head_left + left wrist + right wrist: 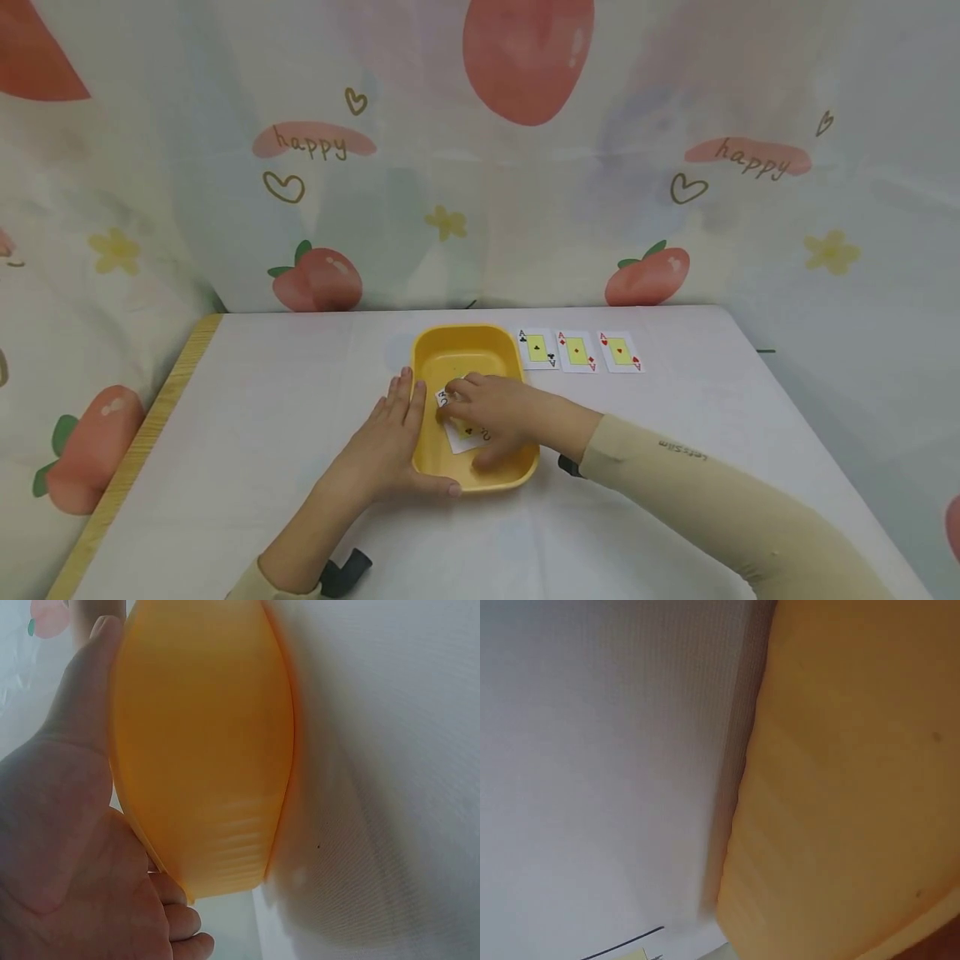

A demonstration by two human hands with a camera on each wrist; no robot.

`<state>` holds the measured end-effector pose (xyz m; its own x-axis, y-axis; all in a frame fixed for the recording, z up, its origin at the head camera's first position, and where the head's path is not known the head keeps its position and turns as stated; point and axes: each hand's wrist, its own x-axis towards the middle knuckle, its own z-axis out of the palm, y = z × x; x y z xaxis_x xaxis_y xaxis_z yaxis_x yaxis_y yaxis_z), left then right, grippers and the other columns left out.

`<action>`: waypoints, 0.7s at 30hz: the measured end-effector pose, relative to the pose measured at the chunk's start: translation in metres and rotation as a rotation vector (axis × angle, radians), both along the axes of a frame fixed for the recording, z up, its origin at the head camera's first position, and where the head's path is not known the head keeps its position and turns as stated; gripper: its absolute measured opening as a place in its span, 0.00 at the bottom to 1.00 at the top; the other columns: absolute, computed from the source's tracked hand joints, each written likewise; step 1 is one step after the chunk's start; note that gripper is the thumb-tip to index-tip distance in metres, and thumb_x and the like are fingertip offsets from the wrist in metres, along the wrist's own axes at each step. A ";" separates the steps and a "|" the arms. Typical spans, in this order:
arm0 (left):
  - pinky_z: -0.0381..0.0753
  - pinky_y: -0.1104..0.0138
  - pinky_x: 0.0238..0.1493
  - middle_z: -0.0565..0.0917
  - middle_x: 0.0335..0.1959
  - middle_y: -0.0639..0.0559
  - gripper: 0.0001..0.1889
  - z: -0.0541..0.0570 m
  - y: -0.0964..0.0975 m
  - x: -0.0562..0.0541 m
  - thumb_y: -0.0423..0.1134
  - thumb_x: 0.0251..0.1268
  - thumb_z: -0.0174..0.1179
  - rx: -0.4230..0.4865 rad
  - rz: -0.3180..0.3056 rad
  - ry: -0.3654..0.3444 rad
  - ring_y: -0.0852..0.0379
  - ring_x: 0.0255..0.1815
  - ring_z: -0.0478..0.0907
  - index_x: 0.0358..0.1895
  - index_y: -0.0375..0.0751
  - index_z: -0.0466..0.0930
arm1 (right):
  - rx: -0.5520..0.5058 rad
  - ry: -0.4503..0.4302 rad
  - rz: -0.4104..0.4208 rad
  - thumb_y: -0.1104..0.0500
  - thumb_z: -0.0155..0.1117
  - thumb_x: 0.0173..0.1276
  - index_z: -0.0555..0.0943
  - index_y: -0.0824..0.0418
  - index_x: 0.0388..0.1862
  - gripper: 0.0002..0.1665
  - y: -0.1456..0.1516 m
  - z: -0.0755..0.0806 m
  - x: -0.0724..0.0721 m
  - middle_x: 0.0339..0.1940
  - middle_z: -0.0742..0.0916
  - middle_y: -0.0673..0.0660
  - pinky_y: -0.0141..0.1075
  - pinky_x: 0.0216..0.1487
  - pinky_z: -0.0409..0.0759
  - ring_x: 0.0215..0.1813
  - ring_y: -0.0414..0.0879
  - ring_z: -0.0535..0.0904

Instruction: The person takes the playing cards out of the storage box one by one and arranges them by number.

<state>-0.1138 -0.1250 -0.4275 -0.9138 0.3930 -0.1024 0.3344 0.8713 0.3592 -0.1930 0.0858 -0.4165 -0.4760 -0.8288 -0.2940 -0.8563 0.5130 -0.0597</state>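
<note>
A yellow plastic tray stands on the table. Inside it lies a playing card with a club mark and a yellow centre, partly hidden by my right hand. The right hand reaches in over the tray's right rim, with fingers spread across the card and the thumb near its lower right side. My left hand rests against the left rim, fingers straight along it and thumb at the near edge. In the left wrist view, the left palm lies along the tray's rim. The right wrist view shows only the tray's outer wall.
Right of the tray, an ace of clubs, an ace of diamonds and an ace of hearts lie face up in a row. A white cloth covers the table, with a patterned curtain behind.
</note>
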 end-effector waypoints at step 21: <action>0.53 0.47 0.78 0.35 0.81 0.35 0.76 -0.002 0.000 0.001 0.84 0.35 0.62 0.013 -0.014 0.022 0.39 0.82 0.37 0.80 0.32 0.42 | -0.109 0.131 -0.062 0.53 0.83 0.46 0.69 0.57 0.70 0.52 -0.003 0.010 0.010 0.62 0.75 0.51 0.36 0.70 0.69 0.61 0.45 0.70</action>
